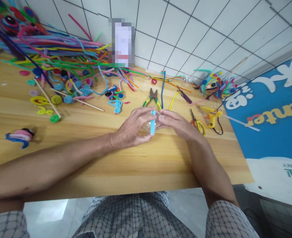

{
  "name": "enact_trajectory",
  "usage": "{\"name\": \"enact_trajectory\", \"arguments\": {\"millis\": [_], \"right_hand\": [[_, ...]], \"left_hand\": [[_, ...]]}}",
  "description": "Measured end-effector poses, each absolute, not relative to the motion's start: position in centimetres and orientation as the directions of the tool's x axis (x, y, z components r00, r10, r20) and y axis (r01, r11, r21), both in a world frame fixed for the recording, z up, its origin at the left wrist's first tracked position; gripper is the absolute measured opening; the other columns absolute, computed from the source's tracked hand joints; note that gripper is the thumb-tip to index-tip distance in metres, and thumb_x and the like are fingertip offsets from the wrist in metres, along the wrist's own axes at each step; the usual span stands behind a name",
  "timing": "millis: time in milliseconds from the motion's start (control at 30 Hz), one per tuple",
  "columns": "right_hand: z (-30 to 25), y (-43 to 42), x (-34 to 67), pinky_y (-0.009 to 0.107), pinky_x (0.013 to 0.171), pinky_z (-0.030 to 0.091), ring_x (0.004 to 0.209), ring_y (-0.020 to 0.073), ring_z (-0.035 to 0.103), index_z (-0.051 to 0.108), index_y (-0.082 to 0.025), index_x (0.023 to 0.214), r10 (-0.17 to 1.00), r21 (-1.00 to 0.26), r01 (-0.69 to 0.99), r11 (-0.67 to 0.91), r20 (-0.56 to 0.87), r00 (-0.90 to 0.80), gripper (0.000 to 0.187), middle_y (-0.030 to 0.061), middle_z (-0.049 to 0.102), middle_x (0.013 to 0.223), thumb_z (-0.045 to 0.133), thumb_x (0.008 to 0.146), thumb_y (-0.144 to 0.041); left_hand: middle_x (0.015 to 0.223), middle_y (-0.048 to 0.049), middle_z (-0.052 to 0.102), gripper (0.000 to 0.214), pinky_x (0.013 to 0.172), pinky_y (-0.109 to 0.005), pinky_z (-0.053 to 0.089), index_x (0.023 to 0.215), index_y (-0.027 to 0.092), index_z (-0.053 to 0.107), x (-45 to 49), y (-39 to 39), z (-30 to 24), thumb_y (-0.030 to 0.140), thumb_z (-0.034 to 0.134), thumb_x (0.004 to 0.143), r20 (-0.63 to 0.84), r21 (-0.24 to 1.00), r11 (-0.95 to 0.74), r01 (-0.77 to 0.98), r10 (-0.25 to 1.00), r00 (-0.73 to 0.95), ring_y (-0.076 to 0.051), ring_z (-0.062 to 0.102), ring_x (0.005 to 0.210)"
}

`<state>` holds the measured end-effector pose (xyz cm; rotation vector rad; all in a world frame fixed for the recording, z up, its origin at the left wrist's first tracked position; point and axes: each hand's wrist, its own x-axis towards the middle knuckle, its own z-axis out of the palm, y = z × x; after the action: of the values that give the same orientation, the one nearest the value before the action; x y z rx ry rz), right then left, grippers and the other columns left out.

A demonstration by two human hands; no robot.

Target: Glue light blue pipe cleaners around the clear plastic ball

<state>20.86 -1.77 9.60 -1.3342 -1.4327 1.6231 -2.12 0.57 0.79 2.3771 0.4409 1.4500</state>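
Note:
Between my two hands, above the wooden table, is a clear ball (147, 127) with a light blue band (152, 123) running upright across its middle. My left hand (131, 129) curls round the ball from the left, its fingers over the top and its thumb low by the band. From the right, my right hand (177, 123) closes on the other side, fingertips near the band. Just beyond the hands lie pliers (153, 97) with green and yellow handles, partly hidden. A blue pipe cleaner (163, 89) and a yellow one (173, 100) lie beside them.
A yellow glue gun (211, 116) and scissors (197, 123) lie to the right. Bundled pipe cleaners (59, 46) and small coloured pieces fill the back left. A phone (122, 44), blurred out, leans on the tiled wall. A blue printed board (267, 132) stands at the right edge.

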Motion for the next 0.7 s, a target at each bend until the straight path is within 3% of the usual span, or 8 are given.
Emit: {"name": "enact_trajectory", "arguments": {"millis": [333,533,700], "right_hand": [[9.0,-1.1,21.4,0.036,0.087,0.062,0.094,0.0218,0.077,0.080,-0.023,0.098,0.906,-0.950,0.109,-0.292,-0.311,-0.287,0.053,0.0048,0.083,0.100,0.094,0.077,-0.070],[10.0,-1.2,21.5,0.042,0.107,0.059,0.116,0.0258,0.075,0.085,-0.026,0.109,0.942,-0.973,0.103,-0.206,-0.225,-0.249,0.059,0.0060,0.084,0.120,0.092,0.077,-0.075],[10.1,-0.8,21.9,0.044,0.115,0.053,0.120,0.0267,0.073,0.085,-0.028,0.112,0.951,-0.980,0.139,-0.145,-0.177,-0.255,0.058,0.0057,0.084,0.122,0.088,0.080,-0.076]], "left_hand": [[0.159,-0.0160,0.061,0.082,0.119,-0.059,0.057,0.159,0.033,0.043,-2.2,0.5,1.0,0.021,0.085,0.089,0.790,0.464,-0.883,0.075,0.450,0.417,-0.034,0.063,0.148],[0.154,-0.0178,0.063,0.077,0.119,-0.054,0.057,0.158,0.027,0.047,-2.0,0.5,1.2,0.019,0.084,0.091,0.824,0.448,-0.892,0.055,0.436,0.363,-0.034,0.064,0.147],[0.154,-0.0164,0.064,0.082,0.120,-0.055,0.056,0.159,0.030,0.046,-2.0,0.6,1.2,0.019,0.085,0.088,0.822,0.447,-0.893,0.057,0.435,0.367,-0.034,0.064,0.147]]}}
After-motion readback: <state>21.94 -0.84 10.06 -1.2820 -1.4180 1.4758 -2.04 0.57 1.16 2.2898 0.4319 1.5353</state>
